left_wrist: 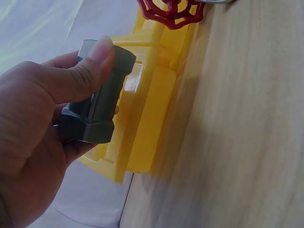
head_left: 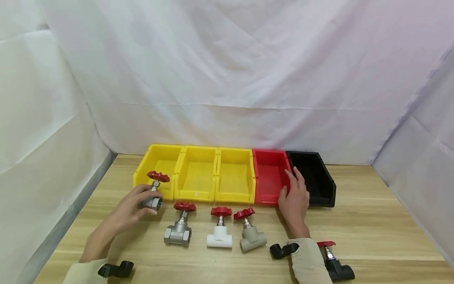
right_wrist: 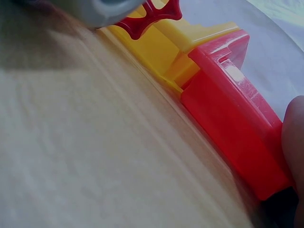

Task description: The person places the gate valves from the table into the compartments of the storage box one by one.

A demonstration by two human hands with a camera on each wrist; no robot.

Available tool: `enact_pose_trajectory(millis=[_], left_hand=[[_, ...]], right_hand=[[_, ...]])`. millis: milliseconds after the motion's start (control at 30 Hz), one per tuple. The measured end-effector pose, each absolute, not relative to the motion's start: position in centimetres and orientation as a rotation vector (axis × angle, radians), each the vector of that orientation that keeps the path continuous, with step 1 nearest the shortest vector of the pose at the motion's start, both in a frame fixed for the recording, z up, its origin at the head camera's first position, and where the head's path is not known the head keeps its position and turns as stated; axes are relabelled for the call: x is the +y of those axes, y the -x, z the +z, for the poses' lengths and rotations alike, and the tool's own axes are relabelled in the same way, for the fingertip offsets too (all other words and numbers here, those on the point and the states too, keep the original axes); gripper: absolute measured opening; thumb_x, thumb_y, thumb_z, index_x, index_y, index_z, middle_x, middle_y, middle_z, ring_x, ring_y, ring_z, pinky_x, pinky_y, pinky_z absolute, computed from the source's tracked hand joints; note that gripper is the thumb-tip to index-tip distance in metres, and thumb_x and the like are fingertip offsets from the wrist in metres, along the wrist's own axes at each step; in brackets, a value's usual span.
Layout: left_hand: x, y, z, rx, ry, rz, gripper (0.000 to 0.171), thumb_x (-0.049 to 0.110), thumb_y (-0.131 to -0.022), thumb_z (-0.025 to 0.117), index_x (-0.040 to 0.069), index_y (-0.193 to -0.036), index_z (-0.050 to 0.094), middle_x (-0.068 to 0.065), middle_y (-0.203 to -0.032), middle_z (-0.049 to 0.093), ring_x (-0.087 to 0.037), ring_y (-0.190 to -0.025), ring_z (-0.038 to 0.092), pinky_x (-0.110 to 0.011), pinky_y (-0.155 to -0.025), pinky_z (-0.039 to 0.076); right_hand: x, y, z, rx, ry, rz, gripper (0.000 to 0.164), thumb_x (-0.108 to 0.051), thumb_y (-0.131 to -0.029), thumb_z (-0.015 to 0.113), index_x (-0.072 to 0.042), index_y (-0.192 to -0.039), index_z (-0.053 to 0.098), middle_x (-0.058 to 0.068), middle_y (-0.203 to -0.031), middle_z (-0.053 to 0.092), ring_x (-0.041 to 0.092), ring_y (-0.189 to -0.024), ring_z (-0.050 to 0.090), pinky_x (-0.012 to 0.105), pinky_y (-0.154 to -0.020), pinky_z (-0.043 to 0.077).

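Note:
My left hand (head_left: 132,209) grips a metal gate valve (head_left: 155,200) with a red handwheel, held over the front of the leftmost yellow bin (head_left: 137,179). In the left wrist view my thumb lies across the valve's body (left_wrist: 102,99), and its handwheel is hidden. My right hand (head_left: 294,199) is at the front of the red bin (head_left: 271,200), beside the black bin (head_left: 331,199), with its fingers loosely extended. Whether it touches the bins I cannot tell. Only part of a digit (right_wrist: 294,137) shows in the right wrist view, by the red bin's front corner.
On the table before the bins stand another metal valve (head_left: 178,233), a white valve (head_left: 219,238) and a beige-grey valve (head_left: 252,238). A black valve (head_left: 338,270) lies beside my right sleeve. Two more yellow bins (head_left: 196,195) complete the row; a white cloth (head_left: 230,79) hangs behind.

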State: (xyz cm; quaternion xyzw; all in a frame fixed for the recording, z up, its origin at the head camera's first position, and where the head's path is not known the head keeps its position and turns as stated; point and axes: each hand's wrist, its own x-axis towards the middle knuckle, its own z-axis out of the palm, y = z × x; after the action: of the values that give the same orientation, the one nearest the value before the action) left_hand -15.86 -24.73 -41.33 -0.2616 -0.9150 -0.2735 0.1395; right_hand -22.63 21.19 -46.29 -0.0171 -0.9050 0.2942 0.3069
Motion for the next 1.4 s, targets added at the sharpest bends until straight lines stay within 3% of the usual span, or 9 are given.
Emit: enact_pose_trajectory(millis=[567,833,1400], left_hand=[[-25.3,18.5,-40.5,-2.682,0.744,-0.805,0.046,-0.002,-0.07,0.08,0.008,-0.113,0.067,-0.013,-0.109,0.056,-0.028,-0.095,0.053,-0.054,-0.084,0.048],[-25.7,19.9,-40.5,-2.709,0.71,-0.886,0.044,-0.006,-0.074,0.076,0.004,-0.116,0.065,-0.02,-0.112,0.056,-0.037,-0.101,0.053,-0.06,-0.088,0.044],[-24.7,21.7,-40.9,-2.794,0.633,-0.82,0.038,-0.001,-0.082,0.072,0.006,-0.119,0.062,-0.022,-0.115,0.053,-0.038,-0.103,0.051,-0.058,-0.089,0.045]], right_hand=[[21.1,22.6,-46.2,-2.388,0.044,0.77,0.054,0.002,-0.085,0.061,-0.012,-0.136,0.051,0.005,-0.152,0.032,0.031,-0.128,0.038,0.046,-0.081,0.04],[21.1,22.6,-46.3,-2.399,0.047,0.769,0.055,0.002,-0.085,0.061,-0.012,-0.137,0.051,0.006,-0.151,0.032,0.032,-0.128,0.039,0.049,-0.082,0.041],[21.0,22.6,-46.2,-2.407,0.065,0.768,0.057,0.002,-0.084,0.063,-0.013,-0.138,0.05,0.005,-0.152,0.032,0.032,-0.128,0.038,0.05,-0.084,0.042]])
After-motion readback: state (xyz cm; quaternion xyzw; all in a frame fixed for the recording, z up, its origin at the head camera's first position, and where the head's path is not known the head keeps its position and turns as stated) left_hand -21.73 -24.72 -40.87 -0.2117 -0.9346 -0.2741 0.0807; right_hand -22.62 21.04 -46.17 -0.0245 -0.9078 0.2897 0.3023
